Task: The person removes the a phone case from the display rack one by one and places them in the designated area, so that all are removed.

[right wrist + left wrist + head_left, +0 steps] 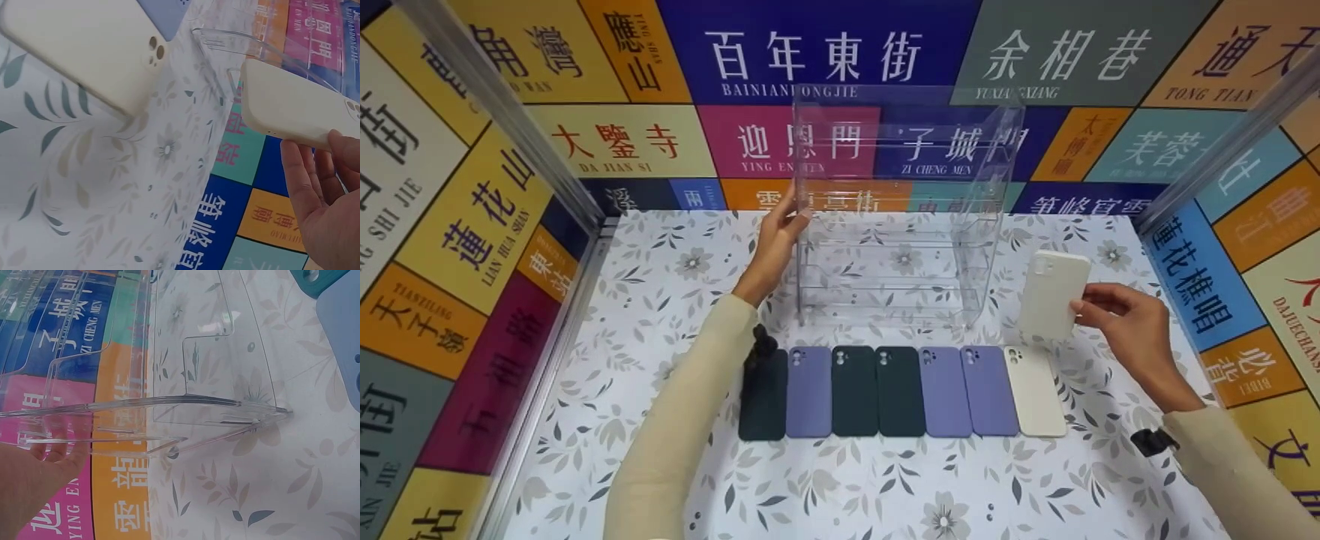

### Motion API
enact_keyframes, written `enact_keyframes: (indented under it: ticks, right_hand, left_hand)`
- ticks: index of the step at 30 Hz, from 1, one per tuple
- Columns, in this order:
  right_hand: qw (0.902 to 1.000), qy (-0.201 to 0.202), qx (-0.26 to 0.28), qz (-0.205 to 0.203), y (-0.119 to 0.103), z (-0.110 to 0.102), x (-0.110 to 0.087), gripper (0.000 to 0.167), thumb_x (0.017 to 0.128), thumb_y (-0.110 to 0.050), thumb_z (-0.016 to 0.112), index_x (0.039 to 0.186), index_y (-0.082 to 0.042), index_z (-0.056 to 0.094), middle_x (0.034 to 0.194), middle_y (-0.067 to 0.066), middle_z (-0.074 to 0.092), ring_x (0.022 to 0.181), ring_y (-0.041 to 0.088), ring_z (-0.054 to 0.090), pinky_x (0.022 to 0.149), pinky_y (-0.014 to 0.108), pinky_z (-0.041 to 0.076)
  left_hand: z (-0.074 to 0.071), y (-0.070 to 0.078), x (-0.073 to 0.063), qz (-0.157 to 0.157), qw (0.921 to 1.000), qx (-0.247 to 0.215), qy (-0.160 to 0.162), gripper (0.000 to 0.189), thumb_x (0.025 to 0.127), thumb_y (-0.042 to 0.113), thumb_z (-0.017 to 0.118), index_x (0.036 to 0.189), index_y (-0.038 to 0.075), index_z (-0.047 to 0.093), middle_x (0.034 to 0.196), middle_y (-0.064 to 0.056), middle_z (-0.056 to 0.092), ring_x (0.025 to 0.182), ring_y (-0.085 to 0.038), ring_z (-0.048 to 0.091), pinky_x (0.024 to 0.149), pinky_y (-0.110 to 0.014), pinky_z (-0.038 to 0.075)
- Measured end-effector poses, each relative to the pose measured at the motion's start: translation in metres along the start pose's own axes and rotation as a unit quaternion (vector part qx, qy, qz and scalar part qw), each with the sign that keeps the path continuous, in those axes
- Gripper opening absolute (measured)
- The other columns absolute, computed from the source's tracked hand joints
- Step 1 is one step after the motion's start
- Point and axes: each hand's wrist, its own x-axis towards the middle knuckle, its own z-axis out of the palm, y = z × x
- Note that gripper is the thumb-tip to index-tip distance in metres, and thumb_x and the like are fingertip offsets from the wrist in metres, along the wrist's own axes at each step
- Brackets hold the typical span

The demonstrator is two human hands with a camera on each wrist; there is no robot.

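Note:
A clear acrylic tiered rack [889,236] stands at the back of the table. My left hand [776,244] grips its left side edge; in the left wrist view the fingers [56,450] show through the transparent panel. To the right of the rack, my right hand [1132,330] pinches a cream phone case [1054,296] by its right edge, held upright with the camera cutout at the top. The right wrist view shows the thumb on the back of this case [298,101] and fingers along its edge.
A row of phone cases lies in front of the rack: dark green cases [855,390], purple cases [810,390] and one cream case [1039,390] at the right end. A flowered cloth [945,517] covers the table. Panels with Chinese signs [817,52] enclose the back and sides.

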Motion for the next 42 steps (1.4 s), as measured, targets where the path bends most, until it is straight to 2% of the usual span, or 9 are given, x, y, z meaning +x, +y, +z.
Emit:
enact_keyframes:
  ticks: [4, 12, 17, 21, 25, 29, 35, 39, 42]
  right_hand:
    - [0.9999, 0.002, -0.002, 0.011, 0.009, -0.002, -0.007, 0.036, 0.103, -0.011, 0.079, 0.133, 0.01, 0.072, 0.101, -0.014, 0.075, 0.087, 0.0, 0.075, 0.077, 0.017, 0.062]
    - [0.9998, -0.008, 0.006, 0.017, 0.027, -0.003, -0.024, 0.036, 0.103, -0.009, 0.079, 0.132, 0.012, 0.072, 0.105, -0.003, 0.079, 0.086, 0.002, 0.076, 0.076, 0.019, 0.063]
    - [0.9996, -0.014, -0.004, 0.023, 0.04, -0.005, -0.033, 0.035, 0.103, -0.006, 0.078, 0.132, 0.012, 0.072, 0.104, 0.002, 0.079, 0.086, 0.001, 0.076, 0.075, 0.021, 0.063]
    - [0.9989, -0.024, -0.014, 0.038, 0.047, -0.008, -0.041, 0.038, 0.104, -0.008, 0.077, 0.135, 0.012, 0.07, 0.104, -0.003, 0.079, 0.086, 0.001, 0.076, 0.075, 0.021, 0.063]
    - [0.9986, -0.027, -0.013, 0.043, 0.053, -0.01, -0.048, 0.039, 0.103, -0.01, 0.079, 0.135, 0.011, 0.071, 0.105, -0.001, 0.08, 0.085, 0.002, 0.077, 0.075, 0.022, 0.064]
    - [0.9986, -0.031, -0.006, 0.041, 0.059, -0.012, -0.051, 0.039, 0.102, -0.007, 0.08, 0.134, 0.013, 0.071, 0.104, 0.0, 0.08, 0.083, 0.005, 0.078, 0.074, 0.024, 0.065]
    - [0.9979, -0.037, -0.026, 0.046, 0.064, -0.024, -0.053, 0.041, 0.102, -0.005, 0.079, 0.136, 0.015, 0.068, 0.105, 0.007, 0.08, 0.083, 0.003, 0.077, 0.073, 0.025, 0.065]
    - [0.9965, -0.053, -0.041, 0.051, 0.065, -0.032, -0.054, 0.043, 0.102, -0.006, 0.079, 0.138, 0.016, 0.067, 0.106, 0.011, 0.079, 0.084, 0.001, 0.076, 0.073, 0.024, 0.064]
    - [0.9954, -0.067, -0.033, 0.059, 0.067, -0.036, -0.055, 0.044, 0.103, -0.005, 0.078, 0.138, 0.018, 0.066, 0.103, 0.006, 0.079, 0.083, 0.002, 0.076, 0.072, 0.026, 0.065]
  left_hand:
    - [0.001, 0.0, 0.0, 0.003, 1.0, 0.002, -0.001, 0.067, 0.113, 0.021, 0.058, 0.175, 0.02, 0.032, 0.171, -0.009, 0.046, 0.143, -0.028, 0.054, 0.123, -0.051, 0.044]
    - [0.0, 0.0, 0.001, -0.012, 0.9998, 0.013, 0.005, 0.067, 0.113, 0.018, 0.056, 0.175, 0.022, 0.031, 0.165, -0.021, 0.049, 0.144, -0.039, 0.055, 0.123, -0.055, 0.042]
    - [0.0, 0.0, 0.001, -0.015, 0.9998, 0.007, 0.004, 0.068, 0.113, 0.02, 0.057, 0.175, 0.022, 0.03, 0.166, -0.019, 0.049, 0.146, -0.037, 0.054, 0.124, -0.057, 0.041]
    - [0.001, 0.0, 0.0, -0.011, 0.9999, 0.001, 0.001, 0.068, 0.113, 0.02, 0.057, 0.175, 0.022, 0.03, 0.169, -0.016, 0.047, 0.15, -0.034, 0.05, 0.124, -0.057, 0.041]
    - [0.001, 0.0, 0.001, -0.011, 0.9999, 0.008, -0.003, 0.067, 0.113, 0.022, 0.057, 0.175, 0.024, 0.03, 0.171, -0.012, 0.046, 0.151, -0.029, 0.048, 0.126, -0.057, 0.04]
    - [0.0, 0.0, 0.0, -0.006, 0.9999, 0.009, -0.004, 0.067, 0.114, 0.022, 0.055, 0.176, 0.024, 0.029, 0.164, -0.017, 0.05, 0.148, -0.031, 0.051, 0.125, -0.059, 0.039]
    - [0.0, 0.0, -0.001, -0.003, 0.9999, 0.012, -0.004, 0.068, 0.115, 0.02, 0.055, 0.176, 0.023, 0.027, 0.164, -0.022, 0.048, 0.15, -0.03, 0.05, 0.126, -0.052, 0.04]
    - [0.0, 0.001, 0.0, -0.006, 0.9999, 0.015, 0.001, 0.068, 0.114, 0.021, 0.056, 0.176, 0.023, 0.028, 0.16, -0.02, 0.052, 0.146, -0.03, 0.053, 0.124, -0.051, 0.042]
    - [0.001, 0.002, -0.001, -0.009, 0.9998, 0.016, 0.004, 0.068, 0.114, 0.022, 0.056, 0.176, 0.023, 0.029, 0.158, -0.018, 0.054, 0.145, -0.029, 0.055, 0.123, -0.05, 0.044]
